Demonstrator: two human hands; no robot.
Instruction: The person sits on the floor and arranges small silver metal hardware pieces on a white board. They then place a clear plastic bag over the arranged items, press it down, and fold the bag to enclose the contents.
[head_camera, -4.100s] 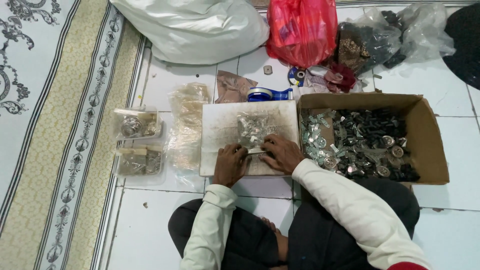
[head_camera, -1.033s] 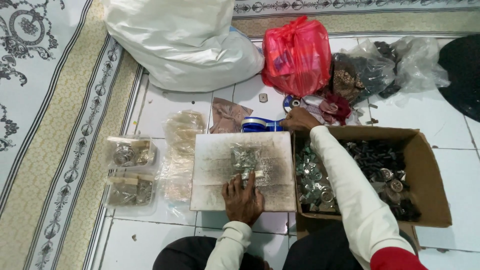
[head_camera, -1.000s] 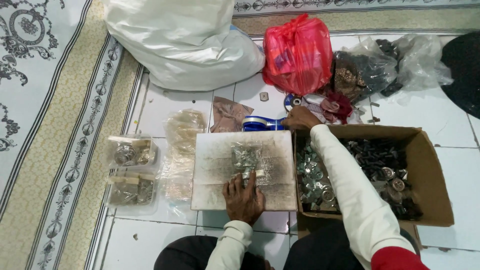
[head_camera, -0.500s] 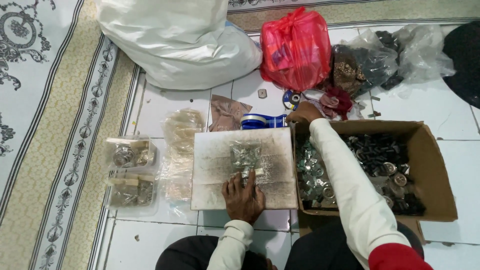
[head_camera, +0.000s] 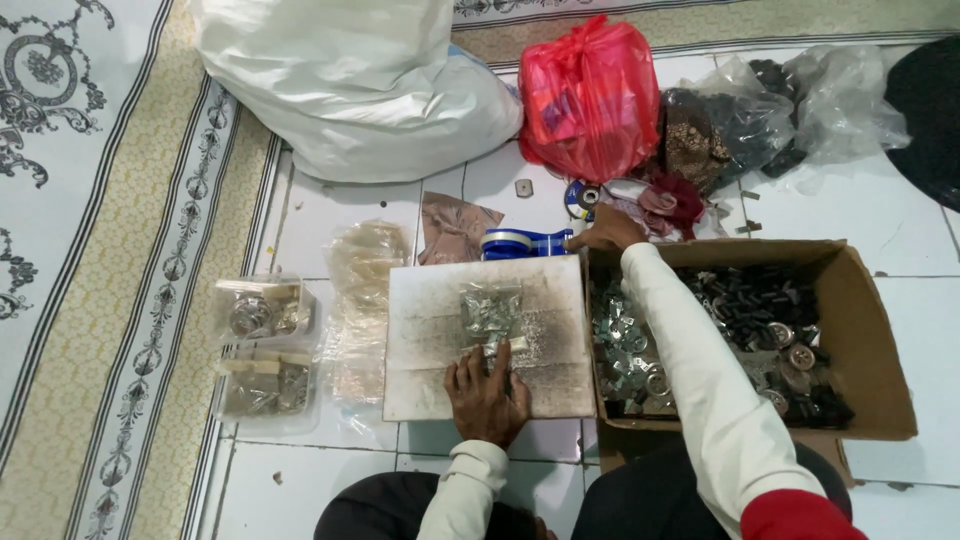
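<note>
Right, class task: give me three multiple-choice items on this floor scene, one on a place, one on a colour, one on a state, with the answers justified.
1. Where does the left hand rest?
A. on the flat board
B. in the cardboard box
C. on the white sack

2. What colour is the tied plastic bag beyond the box?
A. green
B. red
C. yellow

3. How is the right hand placed?
A. resting in the lap
B. flat on the board
C. stretched out to the blue tape dispenser

Answers: 1 A, its fingers press a small clear packet on the board; 2 B, it is plainly red; 3 C, the arm crosses the box corner and the hand lies at the dispenser.
</note>
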